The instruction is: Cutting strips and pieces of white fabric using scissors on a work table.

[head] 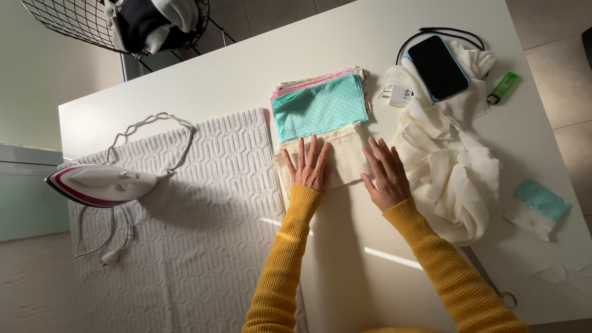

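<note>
Two hands lie flat on a cream fabric piece at the middle of the white surface. The left hand presses its near-left part with fingers spread and released, grasping nothing. The right hand rests at the cloth's right edge, fingers likewise outstretched and open. Just beyond the fingertips a stack of folded fabrics, topped by a teal dotted piece, lies over the cream cloth's far end. Left of it spreads a white textured mat, and an iron lies on the mat's left edge. To the right lies a heap of crumpled white fabric, with a phone on its far end and a green lighter just beside.
</note>
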